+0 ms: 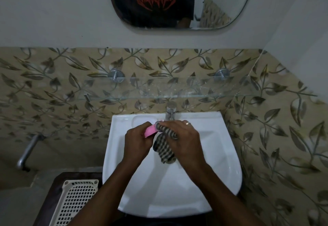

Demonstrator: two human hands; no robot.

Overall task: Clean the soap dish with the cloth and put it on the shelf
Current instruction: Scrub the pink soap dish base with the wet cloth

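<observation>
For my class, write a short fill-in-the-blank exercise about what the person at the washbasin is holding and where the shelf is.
1. The left hand holds a soap dish coloured ____.
2. The right hand presses a checked ____ against the dish.
3. Both hands work above the white ____.
4. The glass shelf is mounted above the tap and below the ____.

Missing words: pink; cloth; washbasin; mirror

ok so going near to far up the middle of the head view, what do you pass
sink → checked cloth → pink soap dish → tap → glass shelf → mirror
</observation>
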